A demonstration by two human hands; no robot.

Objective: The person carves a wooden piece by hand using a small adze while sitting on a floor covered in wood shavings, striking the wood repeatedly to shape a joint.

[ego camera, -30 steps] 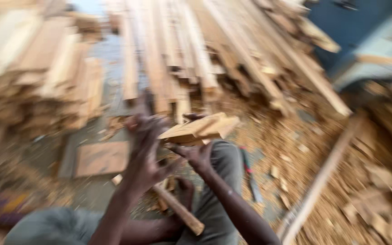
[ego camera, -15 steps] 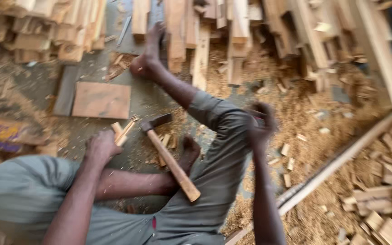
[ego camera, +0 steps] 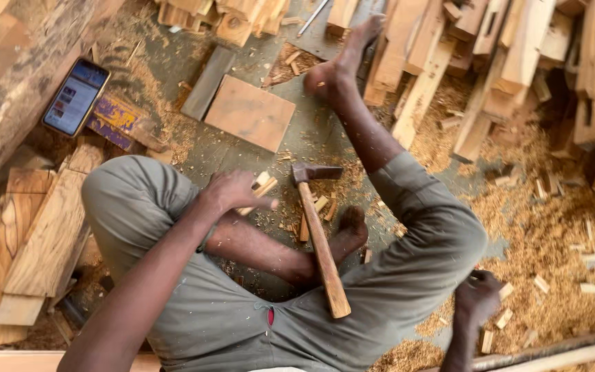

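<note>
A woodworking shop: sawdust floor [ego camera: 552,234], stacked offcuts [ego camera: 518,62], hammer [ego camera: 318,227].

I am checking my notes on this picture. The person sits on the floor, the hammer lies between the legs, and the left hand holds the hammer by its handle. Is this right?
Not quite. In the head view the hammer lies free between the legs; no hand holds it. The left hand rests on small wood pieces beside the hammer head. The right hand is down in the sawdust.

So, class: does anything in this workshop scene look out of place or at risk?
A phone with its screen lit lies propped on a rough timber among sawdust, an odd spot beside the scrap wood. The hammer rests loose across the person's lap, neither of the hands holding it.
</note>
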